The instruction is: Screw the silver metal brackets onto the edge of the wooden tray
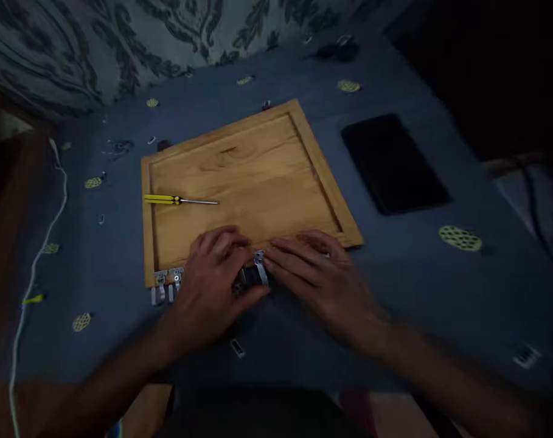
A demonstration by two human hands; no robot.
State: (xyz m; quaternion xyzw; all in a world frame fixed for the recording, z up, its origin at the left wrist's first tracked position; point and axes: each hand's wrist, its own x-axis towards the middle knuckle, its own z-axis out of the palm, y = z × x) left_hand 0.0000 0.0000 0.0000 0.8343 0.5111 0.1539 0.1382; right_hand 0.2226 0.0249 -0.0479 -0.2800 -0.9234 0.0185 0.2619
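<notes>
A wooden panel with a raised frame lies in front of me. At its near edge my left hand is closed, its fingers curled above the edge and its thumb reaching to a small metal hook. A dark piece, not clear in kind, shows between thumb and fingers. From the other side, my right hand presses its fingers together with their tips at the same hook; its thumb is hidden. More metal hooks sit along the edge left of my left hand. On the panel rests a yellow-handled screwdriver.
To the right lies a flat black tablet-like object on the blue patterned cloth. A white cable runs down the left side. Dark small items lie at the back, by a patterned fabric.
</notes>
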